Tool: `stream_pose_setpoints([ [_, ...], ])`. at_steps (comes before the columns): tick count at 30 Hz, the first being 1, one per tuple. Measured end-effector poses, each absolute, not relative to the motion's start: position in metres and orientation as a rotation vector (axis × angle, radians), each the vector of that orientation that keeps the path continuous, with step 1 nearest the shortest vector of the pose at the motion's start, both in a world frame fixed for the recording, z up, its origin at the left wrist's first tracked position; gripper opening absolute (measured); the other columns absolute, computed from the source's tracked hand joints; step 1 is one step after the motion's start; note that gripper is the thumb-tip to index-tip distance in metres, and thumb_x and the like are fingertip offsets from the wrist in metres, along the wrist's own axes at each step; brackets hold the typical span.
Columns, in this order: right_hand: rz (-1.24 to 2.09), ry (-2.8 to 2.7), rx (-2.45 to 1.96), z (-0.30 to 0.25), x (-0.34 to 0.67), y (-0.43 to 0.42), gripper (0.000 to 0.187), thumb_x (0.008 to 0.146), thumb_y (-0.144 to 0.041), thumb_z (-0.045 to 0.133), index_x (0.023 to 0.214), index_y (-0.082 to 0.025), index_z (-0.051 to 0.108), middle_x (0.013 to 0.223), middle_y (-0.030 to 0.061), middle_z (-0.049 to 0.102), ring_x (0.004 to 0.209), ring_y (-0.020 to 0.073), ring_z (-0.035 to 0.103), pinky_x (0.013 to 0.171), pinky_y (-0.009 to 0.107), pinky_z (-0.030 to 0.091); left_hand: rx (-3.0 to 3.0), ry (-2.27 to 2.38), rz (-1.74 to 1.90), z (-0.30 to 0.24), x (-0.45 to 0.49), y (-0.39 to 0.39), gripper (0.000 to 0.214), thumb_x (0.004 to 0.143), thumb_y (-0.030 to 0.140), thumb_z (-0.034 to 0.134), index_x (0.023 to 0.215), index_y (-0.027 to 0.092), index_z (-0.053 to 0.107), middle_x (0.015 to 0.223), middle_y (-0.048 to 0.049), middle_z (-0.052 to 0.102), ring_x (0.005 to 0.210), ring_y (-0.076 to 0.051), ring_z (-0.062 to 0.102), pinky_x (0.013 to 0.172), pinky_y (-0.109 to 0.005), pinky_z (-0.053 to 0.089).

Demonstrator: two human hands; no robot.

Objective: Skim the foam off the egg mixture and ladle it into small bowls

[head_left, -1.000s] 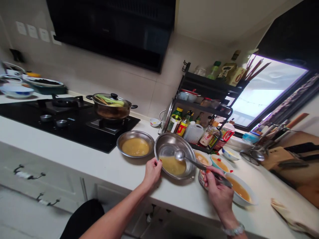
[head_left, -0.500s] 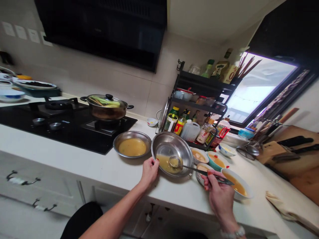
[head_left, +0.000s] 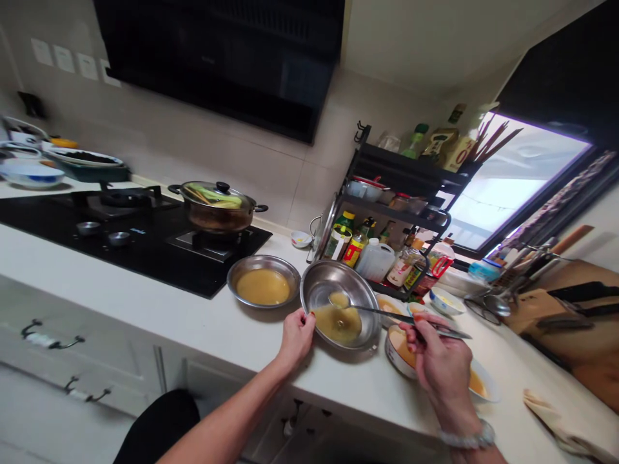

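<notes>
1. The bottles on the black rack have labels, but the words are too small and blurry to read
2. The left hand reaches in from below with a straight arm and pinches the near rim of a tilted steel bowl on the white counter
3. Yellow soup pools at the low, near side of that bowl
4. The right hand is closed around the handle of a metal ladle, with the wrist bent and a bracelet on it
5. The ladle's cup is full of soup and sits just over the pool in the bowl
6. A second steel bowl of soup stands just to the left
7. Small bowls of soup sit under and beside the right hand
8. A pot with a glass lid stands on the black stove
</notes>
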State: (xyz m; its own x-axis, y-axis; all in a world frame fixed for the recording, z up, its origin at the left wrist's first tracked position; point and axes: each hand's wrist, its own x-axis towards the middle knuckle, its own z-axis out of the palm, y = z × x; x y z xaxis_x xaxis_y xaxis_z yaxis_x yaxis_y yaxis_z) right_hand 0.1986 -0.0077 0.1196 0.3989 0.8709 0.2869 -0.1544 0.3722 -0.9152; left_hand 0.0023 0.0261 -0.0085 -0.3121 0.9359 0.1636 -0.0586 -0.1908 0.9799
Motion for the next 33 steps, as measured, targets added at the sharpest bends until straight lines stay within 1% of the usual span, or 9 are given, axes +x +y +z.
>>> stream_pose_setpoints([
  [5,0.875,-0.932,-0.892,0.141,0.167,0.003,0.031,0.051,-0.026,0.079,0.072,-0.015,0.060,0.053,0.0036,0.065,0.041,0.0089,0.052,0.036,0.015,0.037,1.114,1.262,1.637,-0.010,0.003,0.027,0.023,0.076,0.036,0.047,0.060,0.020,0.045,0.052,0.0069,0.034,0.047,-0.009,0.031,0.045,-0.021,0.024],
  [13,0.874,-1.185,-0.784,0.134,0.101,0.027,0.023,0.066,-0.031,0.072,0.079,-0.018,0.059,0.050,-0.0029,0.059,0.043,0.0119,0.054,0.036,0.018,0.040,1.121,1.281,1.640,-0.010,0.004,0.029,0.022,0.073,0.036,0.045,0.058,0.020,0.045,0.052,0.0061,0.034,0.048,-0.009,0.030,0.046,-0.022,0.022],
  [16,0.762,-1.419,-0.799,0.120,0.084,0.027,0.017,0.077,-0.033,0.065,0.084,-0.018,0.060,0.054,-0.0027,0.059,0.044,0.0126,0.056,0.040,0.021,0.045,1.135,1.282,1.637,-0.011,0.004,0.030,0.022,0.074,0.036,0.045,0.059,0.019,0.047,0.052,0.0056,0.036,0.049,-0.009,0.031,0.047,-0.022,0.022],
  [19,0.593,-1.671,-0.726,0.108,0.079,0.022,0.012,0.086,-0.028,0.057,0.091,-0.019,0.063,0.069,0.0013,0.065,0.050,0.0123,0.058,0.047,0.023,0.050,1.136,1.268,1.648,-0.009,0.004,0.029,0.023,0.074,0.036,0.046,0.058,0.019,0.046,0.052,0.0057,0.036,0.050,-0.009,0.031,0.048,-0.022,0.023],
  [23,0.265,-1.947,-0.498,0.101,0.094,0.014,0.019,0.087,-0.014,0.054,0.099,-0.022,0.066,0.086,0.0049,0.068,0.074,0.0161,0.065,0.063,0.028,0.054,1.151,1.232,1.674,-0.006,0.002,0.027,0.025,0.073,0.037,0.048,0.057,0.019,0.045,0.054,0.0056,0.035,0.052,-0.009,0.031,0.049,-0.022,0.025],
  [25,0.157,-1.943,-0.489,0.100,0.110,0.011,0.023,0.086,-0.011,0.054,0.101,-0.023,0.066,0.088,0.0051,0.068,0.077,0.0167,0.065,0.067,0.029,0.054,1.156,1.231,1.673,-0.006,0.002,0.026,0.025,0.073,0.037,0.048,0.057,0.019,0.046,0.054,0.0055,0.036,0.052,-0.009,0.031,0.049,-0.022,0.025],
  [28,0.124,-1.766,-0.664,0.097,0.139,0.007,0.018,0.087,-0.016,0.056,0.101,-0.022,0.066,0.086,0.0047,0.068,0.065,0.0146,0.064,0.058,0.027,0.054,1.136,1.268,1.662,-0.007,0.002,0.027,0.025,0.074,0.037,0.047,0.057,0.019,0.046,0.052,0.0056,0.036,0.051,-0.009,0.032,0.048,-0.021,0.025],
  [30,0.187,-1.629,-0.829,0.092,0.162,0.004,0.013,0.087,-0.024,0.057,0.097,-0.020,0.065,0.073,0.0025,0.066,0.053,0.0135,0.060,0.048,0.025,0.051,1.130,1.274,1.643,-0.008,0.001,0.027,0.025,0.075,0.038,0.047,0.058,0.019,0.047,0.051,0.0059,0.036,0.049,-0.009,0.032,0.046,-0.021,0.025],
  [33,0.294,-1.499,-0.996,0.080,0.195,0.000,0.020,0.085,-0.036,0.060,0.091,-0.018,0.063,0.058,0.0003,0.061,0.044,0.0145,0.057,0.041,0.026,0.048,1.137,1.263,1.630,-0.008,0.001,0.026,0.025,0.075,0.038,0.047,0.059,0.019,0.047,0.050,0.0063,0.036,0.046,-0.009,0.032,0.044,-0.021,0.025],
])
